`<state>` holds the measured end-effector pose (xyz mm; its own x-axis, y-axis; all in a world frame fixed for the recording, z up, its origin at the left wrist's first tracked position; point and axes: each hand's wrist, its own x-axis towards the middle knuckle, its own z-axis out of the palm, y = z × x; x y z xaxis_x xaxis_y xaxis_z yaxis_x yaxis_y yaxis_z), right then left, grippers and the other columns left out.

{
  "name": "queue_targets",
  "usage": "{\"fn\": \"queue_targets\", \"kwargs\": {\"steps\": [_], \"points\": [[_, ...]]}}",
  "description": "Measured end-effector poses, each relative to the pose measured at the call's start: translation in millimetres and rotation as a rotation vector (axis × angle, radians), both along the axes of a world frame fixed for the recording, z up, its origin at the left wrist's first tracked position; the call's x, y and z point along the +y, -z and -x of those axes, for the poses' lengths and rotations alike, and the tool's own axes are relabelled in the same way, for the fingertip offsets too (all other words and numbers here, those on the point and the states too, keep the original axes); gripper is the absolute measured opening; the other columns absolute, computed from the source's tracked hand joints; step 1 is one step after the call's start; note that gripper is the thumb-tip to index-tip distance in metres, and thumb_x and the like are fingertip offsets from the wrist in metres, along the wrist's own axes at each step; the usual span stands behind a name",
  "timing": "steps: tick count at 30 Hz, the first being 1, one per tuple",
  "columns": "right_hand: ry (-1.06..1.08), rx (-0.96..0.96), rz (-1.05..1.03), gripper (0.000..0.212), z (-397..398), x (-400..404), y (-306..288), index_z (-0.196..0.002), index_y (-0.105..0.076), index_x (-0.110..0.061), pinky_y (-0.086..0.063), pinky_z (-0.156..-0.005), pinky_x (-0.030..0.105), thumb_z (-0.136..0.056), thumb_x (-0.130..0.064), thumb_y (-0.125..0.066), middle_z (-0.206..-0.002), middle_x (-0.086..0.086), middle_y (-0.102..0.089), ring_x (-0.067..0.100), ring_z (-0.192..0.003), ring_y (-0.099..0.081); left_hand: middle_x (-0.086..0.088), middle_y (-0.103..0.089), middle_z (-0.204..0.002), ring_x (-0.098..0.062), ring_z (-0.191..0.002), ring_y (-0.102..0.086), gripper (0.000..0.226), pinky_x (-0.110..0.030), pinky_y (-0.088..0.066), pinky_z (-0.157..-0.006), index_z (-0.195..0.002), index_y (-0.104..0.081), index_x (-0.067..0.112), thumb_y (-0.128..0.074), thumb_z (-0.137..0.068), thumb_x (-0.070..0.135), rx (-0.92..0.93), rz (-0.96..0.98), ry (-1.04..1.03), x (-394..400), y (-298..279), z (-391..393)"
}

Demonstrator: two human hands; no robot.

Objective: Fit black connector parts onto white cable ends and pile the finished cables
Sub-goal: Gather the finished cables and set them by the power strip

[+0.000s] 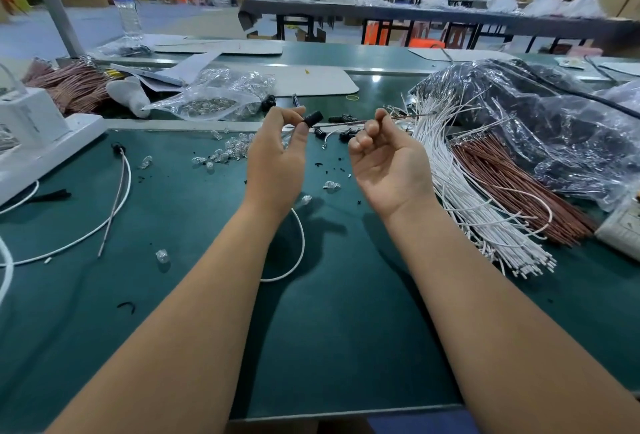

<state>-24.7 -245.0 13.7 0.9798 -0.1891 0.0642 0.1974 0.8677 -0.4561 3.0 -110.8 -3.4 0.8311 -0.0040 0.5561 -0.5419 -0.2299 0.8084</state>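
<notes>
My left hand (277, 160) is raised over the green mat and pinches a black connector part (313, 118) between thumb and fingertips. A white cable (300, 243) loops down from under that hand onto the mat. My right hand (384, 153) is closed on a thin brown wire (408, 117) that points right toward the cable stock. Several loose black connector parts (343, 119) lie just beyond my hands. A thick bundle of white cables (460, 201) lies at the right, next to brown wires (502, 177). One cable with a black connector (117, 148) lies at the left.
Small clear bulbs (221, 154) are scattered mid-mat, and a clear bag (207, 102) of them lies behind. A white device (38, 135) stands at the left, a water bottle (124, 0) at the far left, crumpled plastic sheeting (554, 128) at the right.
</notes>
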Motion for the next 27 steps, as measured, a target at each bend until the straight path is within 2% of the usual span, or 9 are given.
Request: {"fn": "queue_targets", "kwargs": {"steps": [3,8,10,12,15,19,21,23,27], "points": [[-0.016,0.017,0.044,0.022,0,0,2,-0.083,-0.056,-0.010,-0.039,-0.046,0.021,-0.100,-0.011,-0.042,-0.053,0.000,-0.048,0.012,-0.043,-0.041,0.009,-0.063,-0.099,-0.015,-0.095,-0.056,0.004,-0.035,-0.044,-0.089,-0.099,-0.053,0.014,-0.050,-0.098,0.016,-0.024,-0.043,-0.065,1,0,1],[-0.006,0.043,0.017,0.021,1,-11,4,-0.084,-0.058,-0.017,-0.035,-0.046,0.018,-0.100,-0.016,-0.045,-0.058,-0.001,-0.045,0.010,-0.044,-0.038,0.000,-0.066,-0.073,-0.013,-0.066,-0.062,0.007,-0.026,-0.050,-0.066,-0.092,-0.049,0.017,-0.048,-0.100,0.016,0.076,-0.069,0.018,5,2,-3],[0.015,0.066,0.042,0.021,1,-14,6,-0.084,-0.058,-0.018,-0.036,-0.047,0.018,-0.100,-0.016,-0.045,-0.062,0.000,-0.046,0.011,-0.048,-0.039,0.000,-0.061,-0.067,-0.009,-0.053,-0.053,0.006,-0.021,-0.046,-0.053,-0.093,-0.049,0.017,-0.048,-0.099,0.017,0.104,-0.063,0.034,6,3,-4],[0.022,0.089,0.099,0.019,0,-14,7,-0.085,-0.059,-0.016,-0.038,-0.047,0.019,-0.099,-0.017,-0.047,-0.064,0.001,-0.049,0.012,-0.050,-0.041,0.000,-0.059,-0.068,-0.007,-0.051,-0.048,0.006,-0.015,-0.039,-0.046,-0.093,-0.050,0.018,-0.050,-0.099,0.017,0.096,-0.078,0.015,7,3,-5],[-0.037,0.076,0.296,0.013,-1,-10,9,-0.087,-0.060,-0.012,-0.043,-0.048,0.021,-0.097,-0.017,-0.053,-0.065,0.001,-0.055,0.011,-0.051,-0.048,-0.004,-0.057,-0.068,-0.014,-0.057,-0.049,0.005,-0.020,-0.039,-0.050,-0.094,-0.051,0.017,-0.052,-0.098,0.016,0.083,-0.097,0.012,6,3,-4],[-0.019,0.041,0.831,0.008,-1,7,16,-0.089,-0.062,-0.009,-0.049,-0.052,0.021,-0.094,-0.006,-0.057,-0.066,0.002,-0.063,0.011,-0.051,-0.054,-0.010,-0.058,-0.066,-0.011,-0.051,-0.045,0.004,-0.020,-0.035,-0.049,-0.093,-0.054,0.017,-0.056,-0.096,0.017,0.057,-0.134,0.025,5,3,-4],[0.040,0.050,0.985,0.010,-1,14,20,-0.086,-0.061,-0.009,-0.051,-0.051,0.022,-0.094,-0.004,-0.058,-0.067,0.004,-0.066,0.011,-0.050,-0.057,-0.016,-0.061,-0.067,-0.016,-0.054,-0.047,0.004,-0.025,-0.037,-0.052,-0.092,-0.055,0.017,-0.057,-0.096,0.017,0.051,-0.141,0.019,6,3,-5],[0.091,0.052,0.961,0.012,-3,16,21,-0.086,-0.057,-0.009,-0.051,-0.051,0.023,-0.097,-0.006,-0.055,-0.070,0.007,-0.066,0.012,-0.050,-0.057,-0.016,-0.062,-0.067,-0.020,-0.057,-0.051,0.005,-0.027,-0.040,-0.053,-0.091,-0.055,0.017,-0.057,-0.096,0.018,0.074,-0.126,0.026,7,3,-6],[0.209,0.111,0.782,0.015,-7,10,18,-0.089,-0.049,-0.009,-0.053,-0.052,0.024,-0.103,-0.010,-0.043,-0.074,0.010,-0.065,0.011,-0.050,-0.059,-0.008,-0.060,-0.066,-0.019,-0.058,-0.053,0.010,-0.025,-0.044,-0.056,-0.086,-0.054,0.020,-0.057,-0.095,0.017,0.161,-0.111,0.067,13,4,-10]]}}
